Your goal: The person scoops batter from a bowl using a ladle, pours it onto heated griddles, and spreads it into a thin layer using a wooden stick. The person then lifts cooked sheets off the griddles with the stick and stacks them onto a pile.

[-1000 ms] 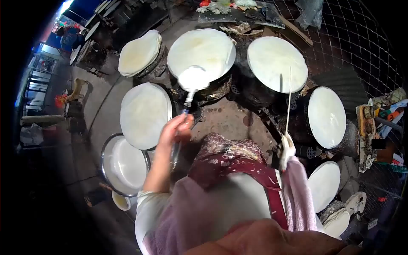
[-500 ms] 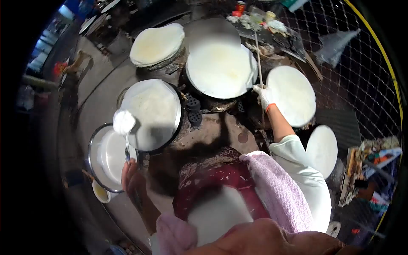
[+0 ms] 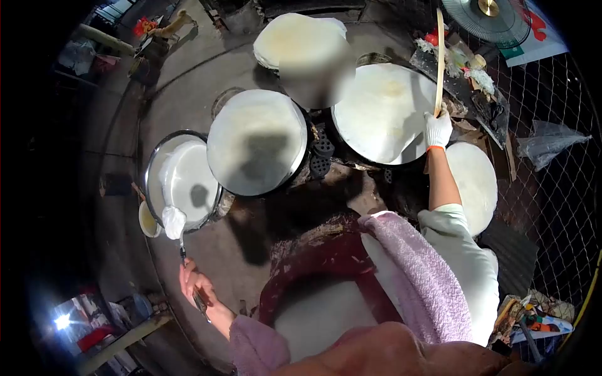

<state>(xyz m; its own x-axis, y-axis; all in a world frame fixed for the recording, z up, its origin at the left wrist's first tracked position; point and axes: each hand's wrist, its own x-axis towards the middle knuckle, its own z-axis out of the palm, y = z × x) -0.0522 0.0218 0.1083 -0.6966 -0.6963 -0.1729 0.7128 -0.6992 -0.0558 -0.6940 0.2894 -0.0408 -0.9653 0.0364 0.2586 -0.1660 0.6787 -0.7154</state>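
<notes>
My left hand is closed around the handle of a ladle. The ladle's bowl, coated in white batter, hangs by the near rim of a wide metal basin holding white batter. My right hand, in a white glove with an orange cuff, grips a long thin wooden stick that points away from me. That hand is at the right edge of a round griddle bearing a thin white pancake; a grey strip of griddle shows beside it. Another pancake lies on the left griddle.
A pile of pancakes stands at the back, partly blurred. Another white round lies at right. Perforated coal briquettes sit between the griddles. A fan and wire fence are at right. A small bowl adjoins the basin.
The view has shifted. My left hand has brought the ladle from beside the left griddle to the basin's near rim. The stick now shows its broad side, and grey griddle shows beside the pancake.
</notes>
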